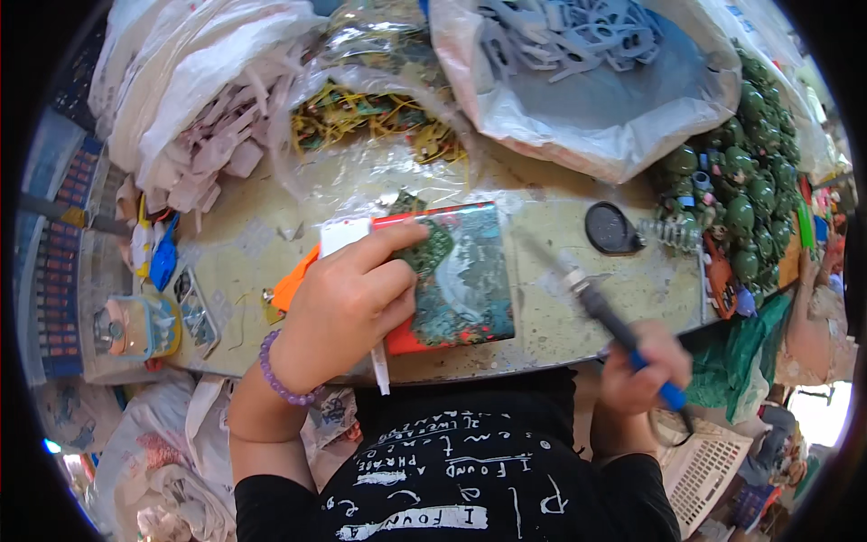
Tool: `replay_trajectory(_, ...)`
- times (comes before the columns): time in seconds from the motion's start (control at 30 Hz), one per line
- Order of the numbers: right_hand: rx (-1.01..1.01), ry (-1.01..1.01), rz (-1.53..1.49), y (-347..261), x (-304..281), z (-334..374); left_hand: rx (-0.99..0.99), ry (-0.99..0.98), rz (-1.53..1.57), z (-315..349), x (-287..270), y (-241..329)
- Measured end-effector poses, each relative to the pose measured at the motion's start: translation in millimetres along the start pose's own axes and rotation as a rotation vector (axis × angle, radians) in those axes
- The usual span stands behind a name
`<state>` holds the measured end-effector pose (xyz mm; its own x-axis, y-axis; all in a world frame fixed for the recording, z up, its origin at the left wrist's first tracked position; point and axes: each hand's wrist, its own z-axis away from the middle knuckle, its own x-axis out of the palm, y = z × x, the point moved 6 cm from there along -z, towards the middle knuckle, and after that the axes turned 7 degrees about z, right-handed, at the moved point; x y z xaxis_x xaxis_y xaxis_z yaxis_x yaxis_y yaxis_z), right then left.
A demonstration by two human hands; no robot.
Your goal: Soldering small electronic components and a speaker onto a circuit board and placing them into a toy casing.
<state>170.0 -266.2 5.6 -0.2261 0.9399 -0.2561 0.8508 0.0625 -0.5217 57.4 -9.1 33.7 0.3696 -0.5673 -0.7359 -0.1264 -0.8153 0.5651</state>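
It's basically a head-mounted fisheye, pretty close in, looking down over both hands [348, 294] [646, 366] and the counter [564, 327].

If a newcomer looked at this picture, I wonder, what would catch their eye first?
Probably the soldering iron, blurred at its tip and held in the right hand, right of centre. Near the middle, the left hand has a finger at a small green piece on a red-edged block. Dark green rounded parts heap up at the upper right.
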Motion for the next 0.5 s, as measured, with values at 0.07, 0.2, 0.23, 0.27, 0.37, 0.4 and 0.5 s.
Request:
replay_trajectory(0.07,0.164,0.304,0.379,21,-55,-4,-0.005,-0.011,-0.001,-1,-2,-1)
replay_trajectory(0.2,0.494,0.789,0.034,66,-153,-50,-0.02,0.042,-0.001,2,-3,-2)
replay_trajectory(0.23,0.517,0.746,0.138,71,-168,-60,0.005,0.043,0.015,2,-2,-1)
replay_trajectory(0.27,0.564,0.672,0.144,71,-174,-65,0.004,0.04,0.01,1,-1,-2)
replay_trajectory(0.37,0.566,0.592,0.288,86,-184,-67,0.009,0.033,0.002,-2,-1,0)
replay_trajectory(0.4,0.608,0.54,0.349,96,-175,-67,-0.001,0.022,-0.001,-2,-1,0)
replay_trajectory(0.5,0.623,0.48,0.422,91,-148,-68,0.004,0.014,0.004,0,-1,-2)
